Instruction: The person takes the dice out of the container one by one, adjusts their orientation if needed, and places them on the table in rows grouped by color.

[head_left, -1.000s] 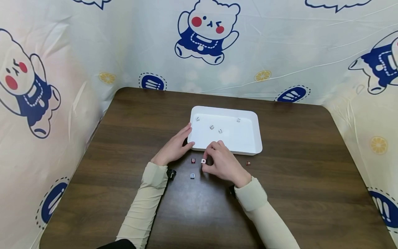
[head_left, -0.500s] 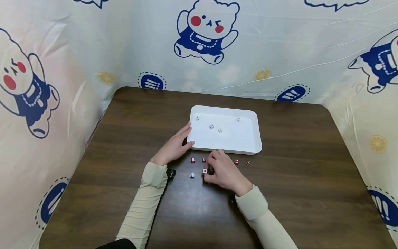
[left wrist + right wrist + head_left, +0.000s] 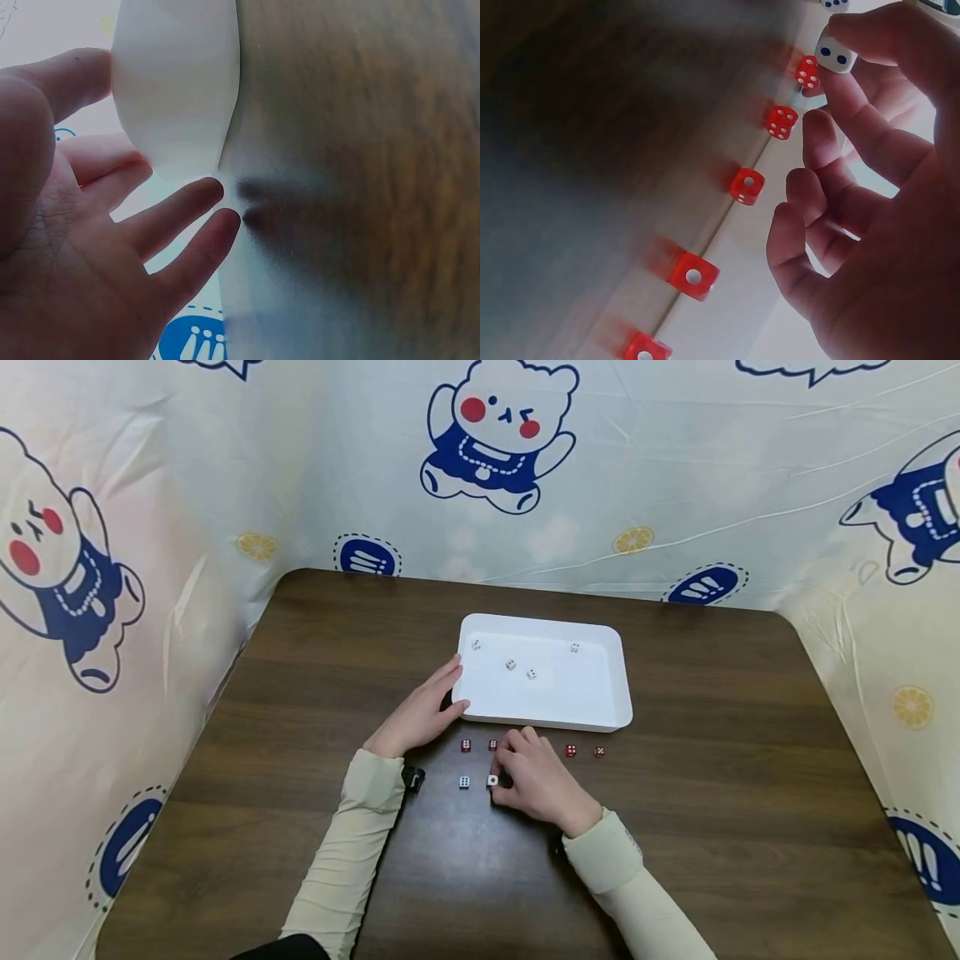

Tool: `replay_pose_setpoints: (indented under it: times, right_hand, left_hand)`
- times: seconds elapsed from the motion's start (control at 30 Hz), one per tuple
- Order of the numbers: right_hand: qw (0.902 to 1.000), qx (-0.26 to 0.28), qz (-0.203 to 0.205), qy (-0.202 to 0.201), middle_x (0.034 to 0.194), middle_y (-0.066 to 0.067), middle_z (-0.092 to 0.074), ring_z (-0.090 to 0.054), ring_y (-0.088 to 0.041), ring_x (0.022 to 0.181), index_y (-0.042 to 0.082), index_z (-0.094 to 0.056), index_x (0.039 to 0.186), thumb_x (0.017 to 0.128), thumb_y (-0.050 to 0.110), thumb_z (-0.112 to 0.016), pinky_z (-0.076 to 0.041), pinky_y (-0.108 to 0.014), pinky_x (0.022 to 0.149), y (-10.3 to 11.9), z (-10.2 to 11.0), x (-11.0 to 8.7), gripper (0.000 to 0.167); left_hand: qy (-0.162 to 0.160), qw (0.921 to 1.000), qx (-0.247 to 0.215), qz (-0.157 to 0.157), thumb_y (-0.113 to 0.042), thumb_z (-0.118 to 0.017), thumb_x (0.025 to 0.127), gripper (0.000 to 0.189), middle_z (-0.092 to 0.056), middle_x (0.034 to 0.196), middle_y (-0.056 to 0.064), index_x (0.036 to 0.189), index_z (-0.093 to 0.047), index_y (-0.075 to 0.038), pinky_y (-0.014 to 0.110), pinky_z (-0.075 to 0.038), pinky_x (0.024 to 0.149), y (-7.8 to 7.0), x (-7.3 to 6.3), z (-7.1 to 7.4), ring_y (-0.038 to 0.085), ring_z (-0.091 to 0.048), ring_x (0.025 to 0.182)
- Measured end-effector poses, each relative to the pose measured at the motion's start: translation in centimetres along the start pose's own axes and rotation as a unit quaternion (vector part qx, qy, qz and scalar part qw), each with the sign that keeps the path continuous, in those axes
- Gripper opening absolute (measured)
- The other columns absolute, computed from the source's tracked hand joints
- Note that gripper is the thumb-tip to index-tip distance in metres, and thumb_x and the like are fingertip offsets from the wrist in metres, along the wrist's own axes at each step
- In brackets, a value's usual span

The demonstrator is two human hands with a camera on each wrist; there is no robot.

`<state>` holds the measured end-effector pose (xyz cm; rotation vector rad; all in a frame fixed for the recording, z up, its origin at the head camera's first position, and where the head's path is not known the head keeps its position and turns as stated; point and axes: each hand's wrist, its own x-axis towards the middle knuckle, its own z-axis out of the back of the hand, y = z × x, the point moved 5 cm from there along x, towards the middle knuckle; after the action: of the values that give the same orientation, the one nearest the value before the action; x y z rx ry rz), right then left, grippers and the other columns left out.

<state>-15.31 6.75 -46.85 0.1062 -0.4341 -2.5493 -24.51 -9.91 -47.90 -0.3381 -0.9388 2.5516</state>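
In the head view my right hand (image 3: 542, 781) pinches a white die (image 3: 492, 781) between thumb and forefinger, low over the table. The right wrist view shows two blue pips on one face of this white die (image 3: 835, 56), with the other fingers loosely bent below it. Another white die (image 3: 464, 783) lies just to its left. My left hand (image 3: 417, 714) touches the left front corner of a white tray (image 3: 626, 685); its fingers are extended, and the thumb meets the tray wall (image 3: 176, 82) in the left wrist view.
Several white dice, one of them a white die (image 3: 511, 665), lie inside the tray. Between tray and right hand runs a row of red dice, including a red die (image 3: 466, 746) and a red die (image 3: 599, 752); the hand covers part of it. Patterned curtains (image 3: 525, 552) surround the brown table (image 3: 720, 827).
My right hand has brought the white die toward me, past the red row, then slightly left beside the other white die. My left hand has stayed at the tray corner.
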Motion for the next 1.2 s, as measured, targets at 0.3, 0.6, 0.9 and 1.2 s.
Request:
replay_pose_setpoints:
  times: [0.3,0.6,0.9,1.2]
  right_hand:
    - [0.9999,-0.005,-0.004,0.01,0.091,0.004,-0.051,-0.036,-0.015,0.084,0.019,-0.064,0.08,0.073,0.024,-0.073,-0.03,-0.026,0.072,-0.13,-0.43,0.09,0.013]
    - [0.9996,-0.004,-0.011,0.025,0.091,0.004,-0.051,-0.036,-0.015,0.083,0.019,-0.064,0.08,0.074,0.023,-0.073,-0.029,-0.027,0.071,-0.12,-0.5,0.21,0.012]
    - [0.9995,-0.007,-0.013,0.028,0.093,0.003,-0.051,-0.036,-0.016,0.085,0.019,-0.064,0.081,0.074,0.024,-0.074,-0.029,-0.028,0.072,0.04,-0.4,0.19,0.013]
    - [0.9998,-0.005,-0.008,0.015,0.096,0.002,-0.053,-0.04,-0.018,0.09,0.019,-0.065,0.087,0.073,0.029,-0.074,-0.032,-0.033,0.077,-0.09,0.28,0.23,0.02]
  left_hand:
    - [0.0,1.0,-0.003,0.002,-0.031,-0.052,0.1,0.066,-0.011,0.164,0.0,0.153,-0.023,-0.006,0.041,-0.023,0.119,0.0,0.0,-0.01,0.019,-0.018,0.15]
    - [0.002,1.0,-0.003,0.005,-0.031,-0.052,0.1,0.066,-0.01,0.164,0.001,0.153,-0.022,-0.007,0.041,-0.022,0.119,-0.04,-0.01,-0.02,0.019,-0.017,0.15]
    - [0.001,1.0,-0.004,0.006,-0.031,-0.053,0.099,0.066,-0.01,0.164,0.0,0.153,-0.023,-0.007,0.041,-0.023,0.119,-0.11,-0.06,0.05,0.019,-0.018,0.15]
    - [0.003,1.0,-0.004,0.006,-0.032,-0.052,0.099,0.067,-0.01,0.164,0.0,0.153,-0.023,-0.007,0.041,-0.023,0.119,-0.02,-0.07,0.07,0.018,-0.017,0.15]
